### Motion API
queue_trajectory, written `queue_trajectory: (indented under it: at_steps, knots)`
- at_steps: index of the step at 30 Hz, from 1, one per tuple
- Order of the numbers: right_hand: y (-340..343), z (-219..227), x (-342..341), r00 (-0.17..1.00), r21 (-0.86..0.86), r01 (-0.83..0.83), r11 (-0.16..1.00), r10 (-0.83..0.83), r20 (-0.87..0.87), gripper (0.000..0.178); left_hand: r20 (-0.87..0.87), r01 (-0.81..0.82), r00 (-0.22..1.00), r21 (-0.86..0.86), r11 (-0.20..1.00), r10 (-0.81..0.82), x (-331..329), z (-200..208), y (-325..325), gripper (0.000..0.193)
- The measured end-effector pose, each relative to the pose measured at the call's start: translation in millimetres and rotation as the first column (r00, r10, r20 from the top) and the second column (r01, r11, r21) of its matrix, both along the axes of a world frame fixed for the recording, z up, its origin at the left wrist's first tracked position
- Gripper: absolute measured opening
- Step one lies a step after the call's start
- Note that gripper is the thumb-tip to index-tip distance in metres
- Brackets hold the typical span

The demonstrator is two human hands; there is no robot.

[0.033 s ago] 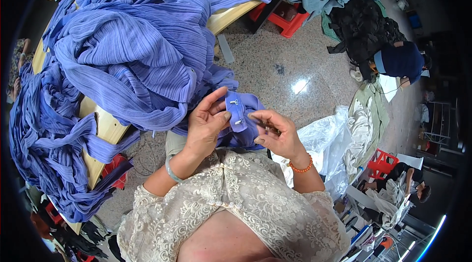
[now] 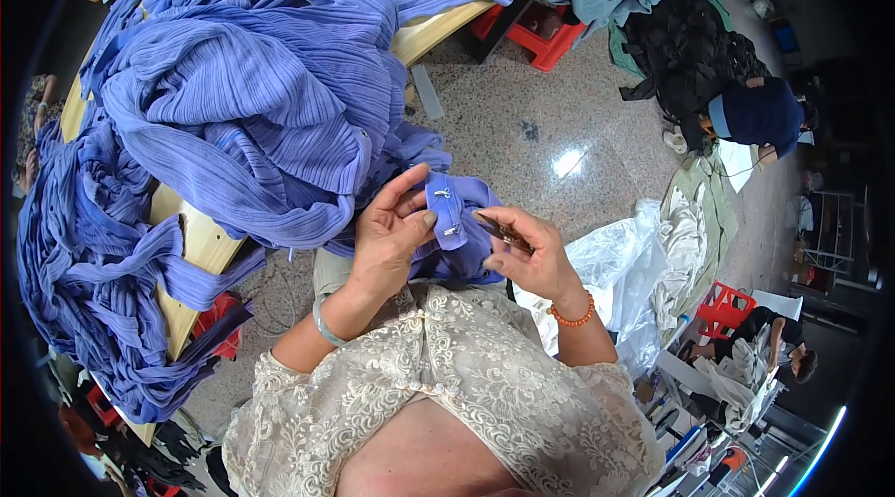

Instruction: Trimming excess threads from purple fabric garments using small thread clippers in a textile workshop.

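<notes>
My left hand (image 2: 384, 241) grips the edge of a blue-purple garment (image 2: 471, 194) between thumb and fingers, its index finger stretched along the side. The held part is a flat band (image 2: 449, 213) with two small silver metal fasteners on it, one above the other. My right hand (image 2: 536, 259) is closed on dark metal thread snips (image 2: 503, 233), their tip close to the band's right side. The garment hangs below my hands, partly hidden by them. A large heap of the same ribbed blue-purple fabric (image 2: 233, 110) lies just left.
Pale wooden table (image 2: 200, 236) carries the heap. Red stools (image 2: 541, 40) stand beyond it. Clear plastic sheeting (image 2: 620, 259) and pale cloth (image 2: 685, 236) lie on the floor to the right, a black fabric pile (image 2: 685, 49) farther off. Other people sit around the edges.
The thread snips show more plainly and sit slightly turned in my right hand, which has shifted a little. My left hand and the band have barely moved.
</notes>
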State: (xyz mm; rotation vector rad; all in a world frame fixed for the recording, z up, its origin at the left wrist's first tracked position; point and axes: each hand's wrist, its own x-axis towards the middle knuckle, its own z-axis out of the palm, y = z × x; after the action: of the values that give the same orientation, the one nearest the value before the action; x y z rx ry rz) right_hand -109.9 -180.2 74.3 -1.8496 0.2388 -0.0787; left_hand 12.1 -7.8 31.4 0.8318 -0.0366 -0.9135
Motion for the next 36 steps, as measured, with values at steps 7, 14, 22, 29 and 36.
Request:
queue_trajectory:
  at_steps: [7,14,22,29,36]
  knots:
    - [-1,-1,-6,0.999,-0.237,0.021,0.971,-0.012,0.040,0.032,0.000,0.021,1.000,0.011,1.000,-0.021,2,3,-2,0.056]
    - [-1,1,6,0.992,-0.405,0.001,0.914,0.052,0.119,0.032,0.017,0.035,0.999,0.029,0.999,-0.036,1,1,-1,0.058]
    - [-3,-2,9,0.982,-0.494,0.000,0.869,0.094,0.166,0.032,0.024,0.050,0.998,0.031,0.998,-0.050,1,5,-2,0.058]
    - [-4,-3,10,0.974,-0.528,0.000,0.849,0.120,0.193,0.028,-0.005,0.055,0.998,0.022,0.998,-0.055,2,3,-2,0.059]
    - [-5,-5,10,0.970,-0.487,0.025,0.873,0.097,0.223,0.025,0.007,0.060,0.998,0.033,0.998,-0.061,2,5,-3,0.059]
